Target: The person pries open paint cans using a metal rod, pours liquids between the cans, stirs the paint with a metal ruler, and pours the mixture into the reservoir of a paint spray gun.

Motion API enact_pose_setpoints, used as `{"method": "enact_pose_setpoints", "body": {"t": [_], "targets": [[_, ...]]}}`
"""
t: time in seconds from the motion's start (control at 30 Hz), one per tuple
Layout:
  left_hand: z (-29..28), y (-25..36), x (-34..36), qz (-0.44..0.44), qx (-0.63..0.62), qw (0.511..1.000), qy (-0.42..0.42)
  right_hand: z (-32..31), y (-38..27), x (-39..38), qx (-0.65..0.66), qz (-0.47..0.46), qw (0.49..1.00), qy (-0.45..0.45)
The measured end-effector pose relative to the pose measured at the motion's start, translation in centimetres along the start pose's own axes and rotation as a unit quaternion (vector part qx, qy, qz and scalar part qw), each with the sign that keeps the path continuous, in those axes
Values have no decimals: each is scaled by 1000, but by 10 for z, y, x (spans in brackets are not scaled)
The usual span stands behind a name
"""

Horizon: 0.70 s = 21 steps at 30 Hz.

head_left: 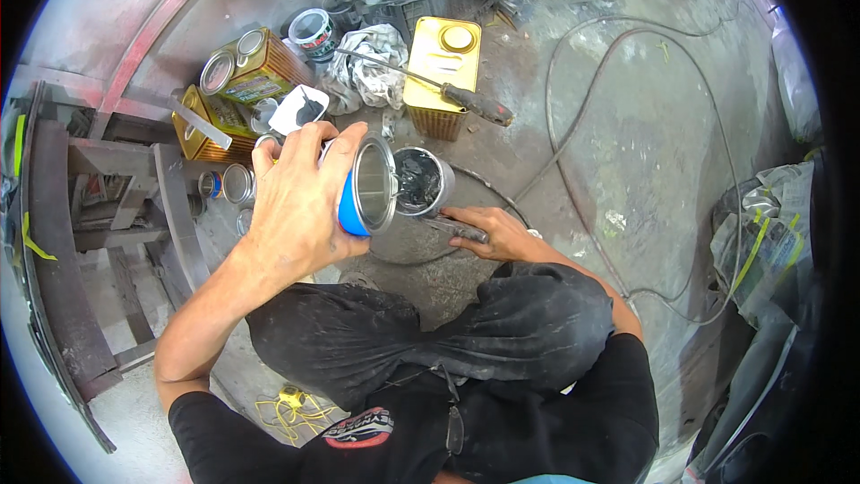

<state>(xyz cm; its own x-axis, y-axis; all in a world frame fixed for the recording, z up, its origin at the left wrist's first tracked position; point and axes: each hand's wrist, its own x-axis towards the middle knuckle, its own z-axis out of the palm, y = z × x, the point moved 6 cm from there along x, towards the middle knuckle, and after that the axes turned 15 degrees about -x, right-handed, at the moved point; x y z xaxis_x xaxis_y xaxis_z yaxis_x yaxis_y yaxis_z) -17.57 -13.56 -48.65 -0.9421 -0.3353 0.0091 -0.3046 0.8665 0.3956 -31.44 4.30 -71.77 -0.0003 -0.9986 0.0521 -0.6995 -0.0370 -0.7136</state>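
Note:
My left hand grips a small blue can, tilted on its side with its open metal mouth facing right, over an open tin of dark grey paint. That tin stands on a round grey slab on the floor. My right hand rests low on the slab beside the tin and holds a thin dark tool flat against it. I squat with my knees in dark trousers just below both hands.
A yellow square can with a screwdriver across it stands behind the tin, next to crumpled rags. Several brown and yellow tins crowd the left. A grey hose loops on the concrete at right. Metal frames lie left.

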Motion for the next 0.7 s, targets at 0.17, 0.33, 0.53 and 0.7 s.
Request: {"method": "enact_pose_setpoints", "body": {"t": [0.17, 0.33, 0.53, 0.7], "targets": [[13, -38, -18, -20, -80, 996, 32, -1, -3, 2, 1, 2, 1000, -2], [56, -108, -69, -57, -315, 937, 143, -1, -6, 3, 14, -19, 1000, 2], [118, -168, -162, -201, -269, 920, 203, -22, -9, 1, 39, -10, 999, 10], [187, -214, -224, -316, -255, 861, 306, -47, -8, 0, 76, 74, 994, -6]]}}
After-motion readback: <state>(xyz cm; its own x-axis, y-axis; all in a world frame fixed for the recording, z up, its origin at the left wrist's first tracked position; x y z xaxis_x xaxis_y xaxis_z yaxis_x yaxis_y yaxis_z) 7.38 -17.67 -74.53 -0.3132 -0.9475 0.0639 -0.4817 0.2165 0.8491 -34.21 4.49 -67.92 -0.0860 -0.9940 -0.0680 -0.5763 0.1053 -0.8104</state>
